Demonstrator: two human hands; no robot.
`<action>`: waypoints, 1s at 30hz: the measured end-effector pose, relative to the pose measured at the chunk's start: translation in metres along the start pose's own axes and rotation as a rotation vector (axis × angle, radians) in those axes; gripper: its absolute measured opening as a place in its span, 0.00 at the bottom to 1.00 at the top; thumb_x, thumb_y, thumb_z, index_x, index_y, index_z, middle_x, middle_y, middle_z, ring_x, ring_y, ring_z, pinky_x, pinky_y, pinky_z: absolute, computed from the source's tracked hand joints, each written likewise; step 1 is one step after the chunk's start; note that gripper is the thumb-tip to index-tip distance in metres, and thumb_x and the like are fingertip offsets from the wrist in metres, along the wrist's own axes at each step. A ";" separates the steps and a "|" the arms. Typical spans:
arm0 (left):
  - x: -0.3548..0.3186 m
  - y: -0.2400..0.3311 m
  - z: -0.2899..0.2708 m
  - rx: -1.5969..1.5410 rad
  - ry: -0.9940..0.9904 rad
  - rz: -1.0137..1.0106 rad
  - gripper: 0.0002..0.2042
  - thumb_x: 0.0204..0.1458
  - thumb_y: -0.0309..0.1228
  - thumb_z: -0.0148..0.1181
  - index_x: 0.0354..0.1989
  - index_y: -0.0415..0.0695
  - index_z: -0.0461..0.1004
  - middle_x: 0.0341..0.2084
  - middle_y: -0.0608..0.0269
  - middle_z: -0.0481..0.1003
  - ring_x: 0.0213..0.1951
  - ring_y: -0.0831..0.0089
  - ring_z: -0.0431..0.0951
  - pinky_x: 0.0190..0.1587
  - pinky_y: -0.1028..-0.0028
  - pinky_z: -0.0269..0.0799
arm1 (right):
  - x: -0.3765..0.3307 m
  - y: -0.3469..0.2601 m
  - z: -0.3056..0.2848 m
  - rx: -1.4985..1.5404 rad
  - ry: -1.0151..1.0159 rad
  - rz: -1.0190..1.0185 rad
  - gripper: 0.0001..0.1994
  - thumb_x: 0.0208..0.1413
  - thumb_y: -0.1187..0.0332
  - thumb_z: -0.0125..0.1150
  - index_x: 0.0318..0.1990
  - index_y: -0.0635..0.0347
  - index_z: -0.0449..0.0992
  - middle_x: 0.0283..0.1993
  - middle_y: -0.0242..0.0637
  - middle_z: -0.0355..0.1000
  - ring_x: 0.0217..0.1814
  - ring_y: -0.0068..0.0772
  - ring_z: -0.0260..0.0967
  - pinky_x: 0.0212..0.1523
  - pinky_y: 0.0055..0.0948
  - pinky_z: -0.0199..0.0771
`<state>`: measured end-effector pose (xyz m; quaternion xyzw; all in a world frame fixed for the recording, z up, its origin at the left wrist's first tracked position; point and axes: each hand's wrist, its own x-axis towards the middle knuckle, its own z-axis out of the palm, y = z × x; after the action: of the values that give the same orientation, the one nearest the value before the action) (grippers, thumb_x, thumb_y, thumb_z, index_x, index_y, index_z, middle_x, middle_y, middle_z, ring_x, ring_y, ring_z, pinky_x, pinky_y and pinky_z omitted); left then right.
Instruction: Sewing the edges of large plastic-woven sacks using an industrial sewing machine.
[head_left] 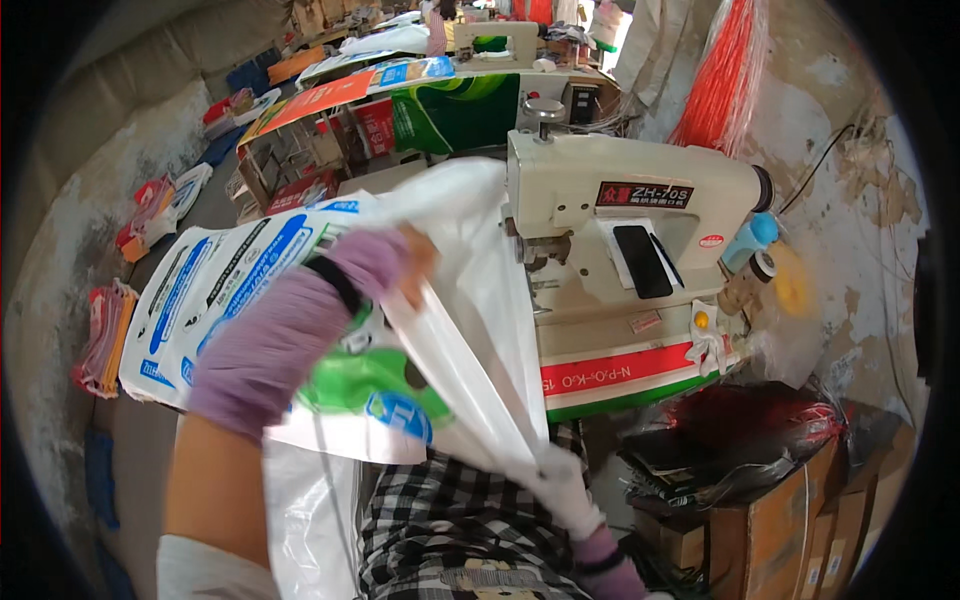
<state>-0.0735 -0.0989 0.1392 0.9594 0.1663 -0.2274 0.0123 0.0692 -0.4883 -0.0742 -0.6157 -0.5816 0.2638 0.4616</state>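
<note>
A white woven plastic sack (pixel 465 375) with green and blue print stretches between my hands in front of the sewing machine (pixel 590 200). My left hand (pixel 415 265), blurred by motion and coming out of a purple sleeve, grips the sack's far edge. Lower down, near my lap, my right hand (pixel 563 488) in a white glove closes on the near end of the same folded edge. The sack's right side lies against the machine's bed, beside the needle area. Its printed part hangs over my checked apron (pixel 450 530).
A stack of printed white sacks (pixel 185 290) lies to the left. A phone (pixel 642 262) rests on the machine, with a light blue bottle (pixel 750 240) and thread spool (pixel 762 266) to its right. Red strands (pixel 715 90) hang by the wall. Cardboard boxes (pixel 765 520) stand low right.
</note>
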 end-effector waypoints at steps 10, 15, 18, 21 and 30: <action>-0.169 0.120 0.036 0.554 0.402 -0.189 0.05 0.41 0.30 0.57 0.20 0.44 0.76 0.19 0.58 0.74 0.30 0.61 0.74 0.58 0.44 0.57 | 0.104 0.040 0.006 0.210 0.095 -0.076 0.16 0.44 0.63 0.67 0.18 0.64 0.68 0.24 0.42 0.64 0.29 0.43 0.63 0.31 0.36 0.64; -0.169 0.214 0.093 -0.079 0.347 0.121 0.18 0.36 0.35 0.63 0.39 0.43 0.77 0.27 0.63 0.76 0.31 0.65 0.77 0.34 0.68 0.74 | 0.053 -0.005 0.008 -0.081 0.067 -0.372 0.05 0.45 0.66 0.65 0.27 0.55 0.78 0.31 0.33 0.75 0.37 0.36 0.73 0.37 0.29 0.74; -0.150 0.189 0.096 -0.133 0.684 0.445 0.12 0.44 0.30 0.58 0.39 0.46 0.78 0.34 0.60 0.77 0.37 0.67 0.78 0.43 0.68 0.74 | 0.063 -0.034 0.029 -0.091 0.019 -0.412 0.05 0.47 0.65 0.63 0.28 0.54 0.78 0.31 0.35 0.75 0.36 0.37 0.73 0.38 0.30 0.74; -0.138 0.116 0.101 -0.128 1.285 -0.417 0.14 0.45 0.25 0.61 0.43 0.41 0.74 0.40 0.51 0.74 0.40 0.49 0.74 0.43 0.60 0.70 | 0.074 -0.073 0.012 0.039 -0.081 -0.206 0.05 0.43 0.68 0.66 0.29 0.55 0.78 0.27 0.35 0.74 0.31 0.39 0.74 0.33 0.32 0.73; -0.147 -0.184 0.166 -1.059 1.070 -1.639 0.34 0.48 0.45 0.65 0.61 0.42 0.61 0.51 0.50 0.69 0.52 0.62 0.71 0.53 0.66 0.68 | -0.051 -0.114 -0.060 0.308 -0.518 0.123 0.11 0.47 0.72 0.68 0.39 0.66 0.78 0.36 0.40 0.78 0.37 0.30 0.75 0.41 0.29 0.74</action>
<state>-0.3292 0.0124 0.0647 0.4073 0.8097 0.3759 0.1929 0.0579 -0.5651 0.0409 -0.4849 -0.5947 0.5244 0.3692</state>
